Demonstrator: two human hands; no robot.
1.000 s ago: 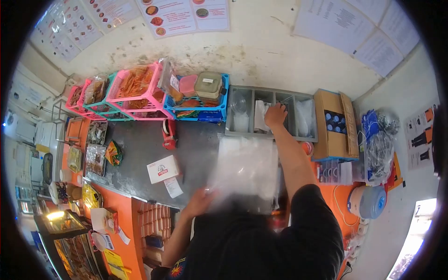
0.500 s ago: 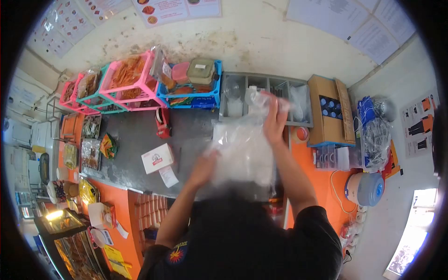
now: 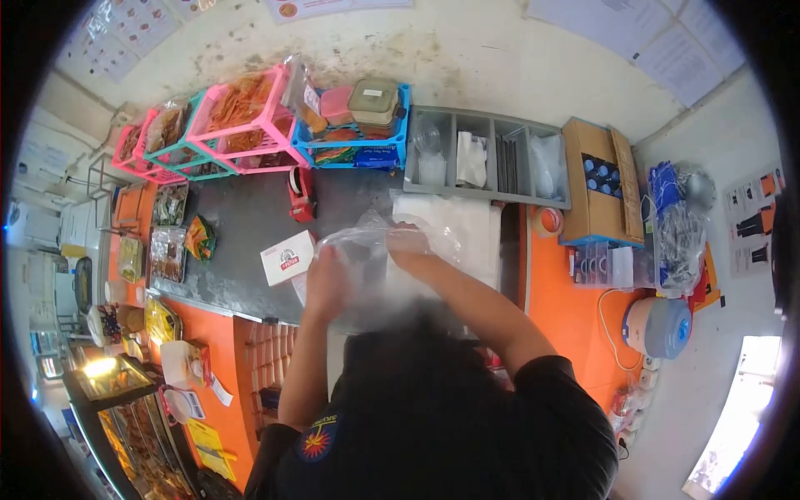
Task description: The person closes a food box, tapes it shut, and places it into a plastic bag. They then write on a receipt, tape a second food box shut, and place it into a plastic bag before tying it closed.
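A clear plastic bag point(image 3: 364, 233) is stretched between my two hands, above the counter. My right hand point(image 3: 408, 243) is closed on its upper edge, with the fingers curled in. On the bag's left side, my left hand point(image 3: 327, 282) grips it, though motion blurs those fingers. Beneath and to the right lies a stack of white, flat sheets or bags point(image 3: 475, 237). A white printed box point(image 3: 288, 257) stands just left of my left hand. A paper slip beside the box is partly hidden by that hand.
A red tape dispenser point(image 3: 301, 198) stands behind the box. Along the wall are pink crates point(image 3: 250, 137), a blue basket point(image 3: 400, 137), a grey divided tray point(image 3: 492, 193) and a cardboard box point(image 3: 583, 218) of blue-capped bottles. A lit display case point(image 3: 100, 387) is at lower left.
My right hand has come down and left from near the grey tray, bringing the clear bag off the white stack. My left hand has shifted left and up, toward the white box.
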